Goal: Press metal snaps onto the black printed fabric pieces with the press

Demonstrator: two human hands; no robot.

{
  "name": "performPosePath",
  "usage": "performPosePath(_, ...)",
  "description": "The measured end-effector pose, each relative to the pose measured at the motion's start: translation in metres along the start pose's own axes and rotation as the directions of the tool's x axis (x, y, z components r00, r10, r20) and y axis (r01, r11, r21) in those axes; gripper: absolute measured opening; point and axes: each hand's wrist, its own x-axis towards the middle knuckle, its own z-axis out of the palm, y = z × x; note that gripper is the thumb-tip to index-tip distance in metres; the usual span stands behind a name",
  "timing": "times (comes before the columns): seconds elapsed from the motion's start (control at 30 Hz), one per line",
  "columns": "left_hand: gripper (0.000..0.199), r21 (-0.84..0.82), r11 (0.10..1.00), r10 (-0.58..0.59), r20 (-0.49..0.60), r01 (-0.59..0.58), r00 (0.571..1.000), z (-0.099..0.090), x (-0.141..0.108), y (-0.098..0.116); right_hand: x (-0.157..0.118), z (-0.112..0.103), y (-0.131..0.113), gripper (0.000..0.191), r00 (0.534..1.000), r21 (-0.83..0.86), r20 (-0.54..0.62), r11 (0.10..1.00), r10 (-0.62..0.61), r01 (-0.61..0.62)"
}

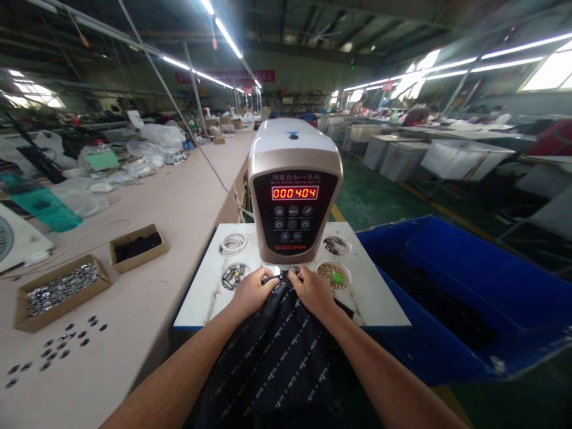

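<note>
A black cloth [277, 351] with a white printed pattern hangs toward me from the head of a button-fastening machine [295, 173], whose red display reads 000404. My left hand [255, 292] pinches the cloth's gathered edge just left of the machine's working point. On the other side, my right hand [313, 289] grips the same edge, thumb and fingers pressed together. Both hands are close to each other under the machine head. The spot where the cloth meets the die is mostly hidden by my fingers.
The white machine table [210, 304] has round wells with metal parts and brass-coloured pieces [328, 274]. At left, a cardboard box of metal snaps [62, 292], a box of black pieces [136, 245] and loose snaps lie on a long table. A blue bin [447, 238] with dark cloth stands right.
</note>
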Motion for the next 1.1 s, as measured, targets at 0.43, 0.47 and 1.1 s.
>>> performPosePath(0.43, 0.028, 0.272, 0.959, 0.095, -0.034, -0.082, 0.995, 0.0043, -0.0066, -0.0003, 0.0008, 0.0013, 0.0006, 0.023, 1.0, -0.042, 0.004, 0.999, 0.022, -0.022)
performPosePath(0.47, 0.028, 0.277, 0.958, 0.093, -0.036, -0.079, 0.995, 0.0044, -0.0066, -0.0003, 0.0007, 0.0014, 0.0006, 0.023, 1.0, -0.041, 0.003, 0.999, 0.022, -0.022)
performPosePath(1.1, 0.031, 0.253, 0.966, 0.063, -0.054, -0.047, 0.997, 0.0084, -0.0033, 0.0038, 0.0056, 0.0009, -0.004, 0.027, 0.995, 0.013, 0.025, 0.996, 0.092, -0.092)
